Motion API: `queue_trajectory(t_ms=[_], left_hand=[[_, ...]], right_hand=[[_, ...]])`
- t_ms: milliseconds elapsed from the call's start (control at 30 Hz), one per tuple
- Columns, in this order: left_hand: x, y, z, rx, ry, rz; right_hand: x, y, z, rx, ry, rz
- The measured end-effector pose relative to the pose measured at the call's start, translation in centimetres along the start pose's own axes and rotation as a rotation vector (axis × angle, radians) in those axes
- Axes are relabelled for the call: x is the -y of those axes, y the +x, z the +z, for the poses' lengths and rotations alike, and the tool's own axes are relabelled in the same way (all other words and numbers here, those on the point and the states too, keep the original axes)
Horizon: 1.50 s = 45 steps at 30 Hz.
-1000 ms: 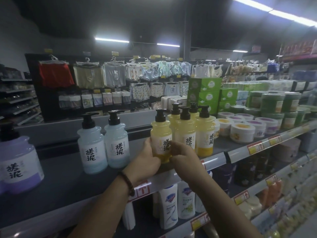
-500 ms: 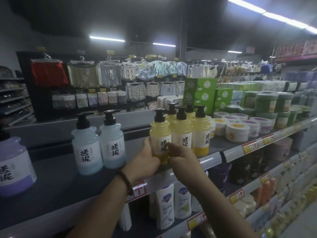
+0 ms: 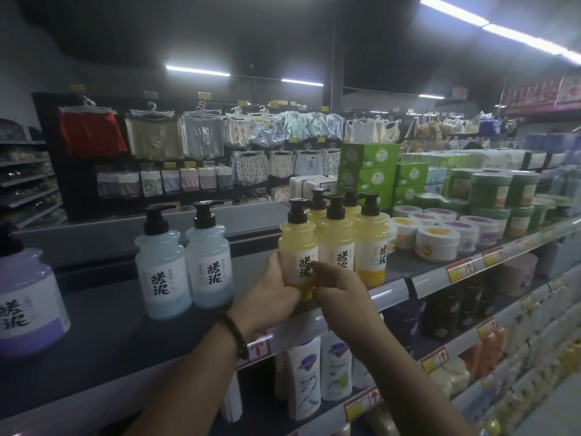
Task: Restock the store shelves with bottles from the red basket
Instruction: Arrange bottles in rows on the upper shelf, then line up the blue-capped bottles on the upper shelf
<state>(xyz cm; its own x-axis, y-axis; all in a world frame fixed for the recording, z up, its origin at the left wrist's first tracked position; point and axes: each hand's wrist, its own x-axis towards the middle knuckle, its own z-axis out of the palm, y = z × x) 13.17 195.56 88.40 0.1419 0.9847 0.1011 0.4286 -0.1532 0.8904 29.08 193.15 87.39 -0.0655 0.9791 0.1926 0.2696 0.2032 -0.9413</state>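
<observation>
A yellow pump bottle [image 3: 297,247] with a black cap stands upright near the front edge of the top shelf [image 3: 103,325]. My left hand [image 3: 273,294] wraps its left side and base. My right hand [image 3: 341,292] presses against its lower right front. Several more yellow pump bottles [image 3: 371,243] stand close behind and to its right. Two pale blue pump bottles [image 3: 185,259] stand to the left, and a purple one [image 3: 26,306] sits at the far left. The red basket is out of view.
White round jars [image 3: 437,242] and green tubs [image 3: 493,193] fill the shelf to the right. Green boxes [image 3: 367,171] are stacked behind. White shampoo bottles [image 3: 305,376] stand on the shelf below. Hanging underwear lines the back wall.
Both hands stay on the same yellow bottle at the shelf's front. The view has shifted slightly; the bottle's position among the others looks unchanged.
</observation>
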Motion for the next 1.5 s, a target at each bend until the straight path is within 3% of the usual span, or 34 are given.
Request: queue_trajectory(t_ms=[867, 1200, 1500], left_hand=[[-0.6, -1.4, 0.5, -0.022, 0.029, 0.014], [0.5, -3.8, 0.1, -0.358, 0.057, 0.148], [2.8, -9.2, -1.2, -0.229, -0.055, 0.201]], right_hand=[[-1.1, -0.6, 0.5, -0.085, 0.000, -0.025], [-1.5, -2.2, 1.9, -0.234, 0.080, -0.097], [-1.7, -5.0, 5.3, -0.184, 0.135, -0.105]])
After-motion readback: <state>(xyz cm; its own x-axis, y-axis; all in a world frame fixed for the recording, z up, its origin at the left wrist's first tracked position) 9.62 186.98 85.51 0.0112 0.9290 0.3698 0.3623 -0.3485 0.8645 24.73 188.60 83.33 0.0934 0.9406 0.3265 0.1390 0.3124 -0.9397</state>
